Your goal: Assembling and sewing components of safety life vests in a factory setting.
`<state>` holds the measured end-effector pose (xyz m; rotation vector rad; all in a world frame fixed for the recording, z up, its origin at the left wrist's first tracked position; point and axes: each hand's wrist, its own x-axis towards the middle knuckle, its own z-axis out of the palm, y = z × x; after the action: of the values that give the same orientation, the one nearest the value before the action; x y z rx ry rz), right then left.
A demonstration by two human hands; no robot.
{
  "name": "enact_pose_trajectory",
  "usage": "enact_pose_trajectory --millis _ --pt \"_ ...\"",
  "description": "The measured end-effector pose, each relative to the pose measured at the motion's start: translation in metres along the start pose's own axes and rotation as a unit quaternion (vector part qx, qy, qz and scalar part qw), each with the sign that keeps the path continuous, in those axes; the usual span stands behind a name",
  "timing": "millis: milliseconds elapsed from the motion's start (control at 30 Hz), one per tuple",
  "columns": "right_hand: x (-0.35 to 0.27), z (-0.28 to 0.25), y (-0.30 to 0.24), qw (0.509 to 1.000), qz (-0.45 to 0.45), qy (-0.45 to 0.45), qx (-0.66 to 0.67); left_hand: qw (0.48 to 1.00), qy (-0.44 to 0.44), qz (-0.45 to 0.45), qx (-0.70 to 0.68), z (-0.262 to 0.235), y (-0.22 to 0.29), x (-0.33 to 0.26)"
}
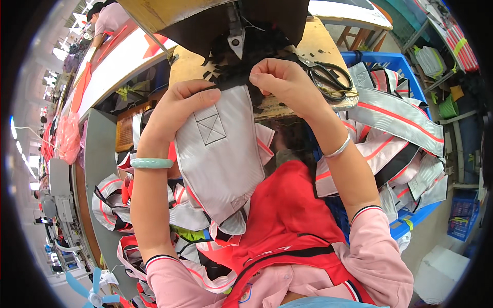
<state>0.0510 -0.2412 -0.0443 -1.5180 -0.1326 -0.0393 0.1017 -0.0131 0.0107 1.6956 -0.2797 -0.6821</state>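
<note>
A silvery-white fabric strip [226,154] with a black far edge and a stitched crossed square hangs down over my lap. At its far left corner, my left hand [187,102] is closed, thumb on top of the cloth. My right hand [287,84] pinches at the far right corner, by the black edge; exactly what lies between those fingertips is hard to see. Just beyond both hands, a pointed metal part [236,43] of a machine reaches down over the wooden worktop [192,66]. Small black scraps [262,46] lie heaped around it.
Black-handled scissors [328,77] rest on the worktop right of my right hand. A blue crate [403,61] at the right overflows with similar strips [400,115]. More strips [190,213] pile up at my left. Another person [110,18] leans over a white table [110,66] far left.
</note>
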Motion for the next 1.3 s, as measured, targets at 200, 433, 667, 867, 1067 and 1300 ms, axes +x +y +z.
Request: enact_pose_trajectory --millis 200,433,667,867,1067,1300 --pt "0.011 0.006 0.007 0.998 -0.01 0.047 0.036 0.997 0.038 0.002 -0.072 0.001 -0.001 0.013" --pt "0.019 0.008 0.008 0.992 -0.008 0.071 0.106 0.985 0.048 0.003 -0.165 0.005 0.001 0.023" --pt "0.022 0.016 0.002 0.976 0.017 0.077 0.203 0.978 0.04 0.014 -0.203 -0.002 -0.003 0.029" --pt "0.026 0.022 0.006 0.951 0.029 0.107 0.288 0.955 0.081 0.024 -0.283 0.018 -0.005 0.022" --pt "0.02 0.013 0.004 0.938 -0.006 0.164 0.305 0.936 0.088 0.005 -0.34 0.028 -0.012 0.024" --pt "-0.043 0.035 -0.03 0.821 -0.417 0.111 -0.374 0.995 -0.092 0.031 -0.002 0.019 -0.005 0.008"
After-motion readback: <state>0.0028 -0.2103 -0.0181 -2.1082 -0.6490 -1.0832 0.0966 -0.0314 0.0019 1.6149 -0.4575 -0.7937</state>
